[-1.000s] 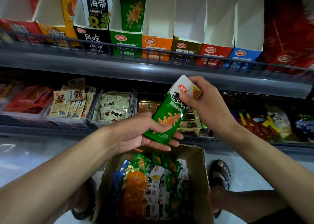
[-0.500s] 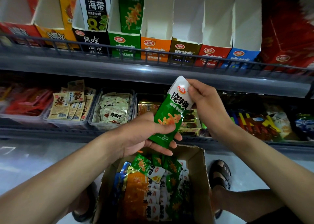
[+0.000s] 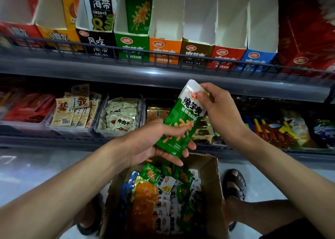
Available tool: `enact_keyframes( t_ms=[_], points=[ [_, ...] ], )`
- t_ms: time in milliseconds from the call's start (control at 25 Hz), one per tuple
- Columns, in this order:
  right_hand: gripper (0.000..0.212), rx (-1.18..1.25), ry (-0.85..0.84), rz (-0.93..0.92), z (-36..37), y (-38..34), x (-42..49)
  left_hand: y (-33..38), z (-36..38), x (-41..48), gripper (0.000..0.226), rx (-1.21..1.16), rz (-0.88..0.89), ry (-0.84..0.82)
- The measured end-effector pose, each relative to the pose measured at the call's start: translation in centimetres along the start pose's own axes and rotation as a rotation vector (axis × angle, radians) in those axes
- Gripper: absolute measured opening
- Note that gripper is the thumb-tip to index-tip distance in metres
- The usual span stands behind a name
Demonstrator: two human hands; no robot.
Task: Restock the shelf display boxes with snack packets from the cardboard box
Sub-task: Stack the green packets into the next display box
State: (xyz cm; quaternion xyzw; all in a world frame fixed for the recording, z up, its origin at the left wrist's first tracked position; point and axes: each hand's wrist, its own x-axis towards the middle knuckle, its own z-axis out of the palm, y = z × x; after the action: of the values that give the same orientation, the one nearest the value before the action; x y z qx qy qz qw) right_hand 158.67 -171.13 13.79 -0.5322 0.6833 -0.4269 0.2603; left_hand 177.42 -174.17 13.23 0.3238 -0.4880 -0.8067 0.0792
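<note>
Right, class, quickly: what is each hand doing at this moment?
Left hand: holds the lower end of the green snack packet.
Right hand: pinches the same packet's white top.

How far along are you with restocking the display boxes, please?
Early on, it seems. The green display box and the black display box already show packets inside. In hand: a green packet, held below by the left hand and pinched at the top by the right hand. Left: the orange box, brown box, red box and blue box show only white walls, and the cardboard box holds many packets.
</note>
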Motion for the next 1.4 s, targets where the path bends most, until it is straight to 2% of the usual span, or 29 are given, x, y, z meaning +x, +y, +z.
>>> enact_keyframes(
  t_ms=[120, 240, 360, 440, 520, 600, 800, 880, 1040, 1200, 1280, 1360, 1400],
  points=[
    [0.018, 0.056, 0.037, 0.02, -0.1, 0.0, 0.2, 0.2, 0.1, -0.2, 0.032, -0.02, 0.01, -0.037],
    [0.016, 0.102, 0.031, 0.03, 0.0, 0.0, 0.2, 0.1, 0.0, 0.0, 0.028, 0.005, 0.006, -0.017],
    [0.014, 0.27, 0.016, 0.097, -0.3, 0.0, 0.3, 0.4, -0.3, 0.1, 0.031, 0.008, -0.002, 0.002],
    [0.02, 0.464, -0.05, 0.191, -0.7, -0.2, 0.4, 0.9, -0.7, 0.0, 0.032, 0.005, 0.019, -0.011],
    [0.024, 0.557, -0.147, 0.237, -1.2, -0.7, 0.4, 1.7, -1.2, -0.1, 0.031, 0.028, 0.041, -0.021],
    [0.022, 0.569, -0.202, 0.223, -1.7, -1.4, 0.5, 2.6, -1.6, -0.3, 0.029, 0.089, 0.056, -0.042],
    [0.021, 0.535, -0.191, 0.161, -3.1, -4.9, 1.6, 5.7, -3.0, -1.3, 0.029, 0.177, 0.111, -0.102],
    [0.02, 0.538, -0.186, 0.097, -3.2, -7.2, 2.5, 7.4, -3.3, -2.0, 0.029, 0.182, 0.162, -0.099],
    [0.011, 0.432, -0.072, -0.093, -2.6, -12.0, 5.0, 10.5, -4.0, -3.9, 0.032, 0.134, 0.303, -0.058],
    [0.007, 0.331, 0.026, -0.241, -2.7, -16.4, 9.2, 12.6, -5.5, -4.4, 0.029, -0.08, 0.496, 0.122],
    [0.007, 0.312, 0.098, -0.299, -3.1, -18.0, 11.6, 12.8, -6.4, -3.6, 0.027, -0.111, 0.569, 0.316],
    [0.013, 0.274, 0.155, -0.352, -3.1, -19.1, 14.3, 12.7, -7.4, -2.7, 0.025, 0.108, 0.64, 0.638],
    [0.021, 0.255, 0.178, -0.378, -2.9, -19.5, 15.5, 12.5, -7.9, -2.4, 0.023, 0.336, 0.673, 0.835]
  ],
)
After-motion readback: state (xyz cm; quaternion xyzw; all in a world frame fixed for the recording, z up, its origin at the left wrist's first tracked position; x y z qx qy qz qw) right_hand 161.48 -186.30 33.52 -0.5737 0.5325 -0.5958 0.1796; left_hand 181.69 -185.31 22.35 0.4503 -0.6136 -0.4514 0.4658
